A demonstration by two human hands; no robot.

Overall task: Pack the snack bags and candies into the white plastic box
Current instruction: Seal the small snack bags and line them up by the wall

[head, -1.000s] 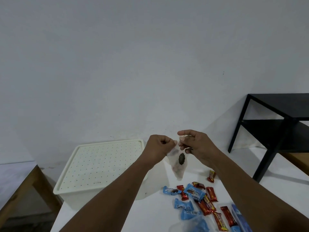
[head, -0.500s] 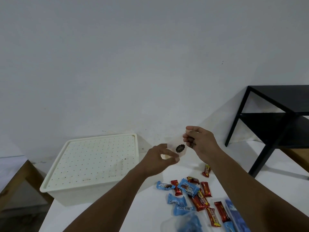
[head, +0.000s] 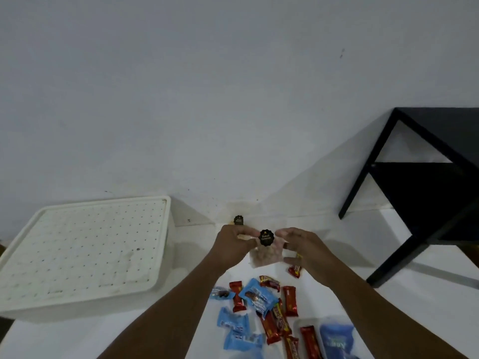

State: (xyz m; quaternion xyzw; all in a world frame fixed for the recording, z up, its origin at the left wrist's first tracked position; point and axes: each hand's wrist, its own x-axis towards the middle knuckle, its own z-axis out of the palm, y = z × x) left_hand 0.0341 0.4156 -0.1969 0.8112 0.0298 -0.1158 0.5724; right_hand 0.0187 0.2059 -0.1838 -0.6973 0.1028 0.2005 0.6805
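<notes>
Pale grey wall (head: 207,99) behind, white tabletop (head: 129,338) below, black shelf frame (head: 427,177) off to the right. White plastic box (head: 77,255) on the table's left, perforated lid shut on top, nothing packed yet. Both hands raised over the table's middle, sharing one clear snack bag (head: 265,255) with a round black label. Left hand (head: 233,244) pinching the bag's upper left edge, fingers curled closed on it. Right hand (head: 300,247) at the bag's right side, fingers half-spread, tips touching the plastic; firm grip or mere touch, cannot tell. Second clear bag with black label (head: 238,220) just behind the left hand, mostly hidden. Red and blue candies (head: 259,307) scattered loose on the table beneath the forearms, right of the box, well apart from it
</notes>
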